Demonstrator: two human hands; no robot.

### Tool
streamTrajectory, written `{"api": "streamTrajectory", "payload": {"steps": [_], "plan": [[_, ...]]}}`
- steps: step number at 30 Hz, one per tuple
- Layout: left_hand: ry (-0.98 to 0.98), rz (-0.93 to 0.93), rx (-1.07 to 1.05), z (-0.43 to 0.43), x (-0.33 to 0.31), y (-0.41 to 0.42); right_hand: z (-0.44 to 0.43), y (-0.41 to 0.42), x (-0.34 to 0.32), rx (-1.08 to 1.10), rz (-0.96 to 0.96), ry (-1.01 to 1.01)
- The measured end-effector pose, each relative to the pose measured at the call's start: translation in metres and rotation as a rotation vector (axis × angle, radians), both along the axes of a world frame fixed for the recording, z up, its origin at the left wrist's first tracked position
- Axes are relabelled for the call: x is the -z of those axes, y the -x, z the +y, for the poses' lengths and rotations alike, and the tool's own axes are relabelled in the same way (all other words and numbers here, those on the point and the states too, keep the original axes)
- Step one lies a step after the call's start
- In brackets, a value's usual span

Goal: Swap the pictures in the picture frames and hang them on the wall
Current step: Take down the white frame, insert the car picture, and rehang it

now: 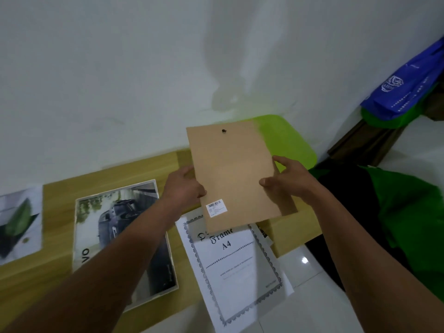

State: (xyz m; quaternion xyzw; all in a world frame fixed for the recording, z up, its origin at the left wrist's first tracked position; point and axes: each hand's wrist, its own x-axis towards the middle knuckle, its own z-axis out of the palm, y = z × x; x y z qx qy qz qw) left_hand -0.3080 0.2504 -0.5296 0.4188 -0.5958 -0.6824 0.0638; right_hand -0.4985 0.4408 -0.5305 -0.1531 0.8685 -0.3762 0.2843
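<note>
I hold a brown backing board (236, 169) upright above the table, its small black hanger at the top and a barcode sticker at the lower left. My left hand (186, 186) grips its left edge and my right hand (287, 180) pinches its right edge. Below it lies a white sheet printed "Frame A4" (236, 272) with an ornate grey border, overhanging the table's front edge. To the left lies a frame holding a car picture (125, 239). At the far left lies a picture of a green leaf (19, 222).
The wooden table (57, 203) stands against a white wall (120, 68). A lime green plastic stool (288, 140) is behind the board. Blue and green bags (406, 92) hang at the right, with green cloth (403, 212) below. White tiled floor (312, 296) shows at the bottom right.
</note>
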Motion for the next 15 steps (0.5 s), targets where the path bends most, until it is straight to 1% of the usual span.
{"api": "streamTrajectory", "payload": {"steps": [3,7,11,15], "plan": [[0.014,-0.03,0.001,-0.005,-0.015,-0.046,-0.008,-0.048,-0.014,-0.031,-0.054,0.047],[0.058,-0.077,-0.013,-0.026,-0.011,-0.108,-0.026,-0.112,-0.02,-0.061,-0.074,0.08],[0.122,-0.082,-0.035,-0.047,-0.003,-0.172,-0.049,-0.167,-0.005,-0.071,-0.016,0.068],[0.223,-0.134,-0.037,-0.067,0.016,-0.228,-0.075,-0.212,0.02,-0.095,-0.018,0.081]]}}
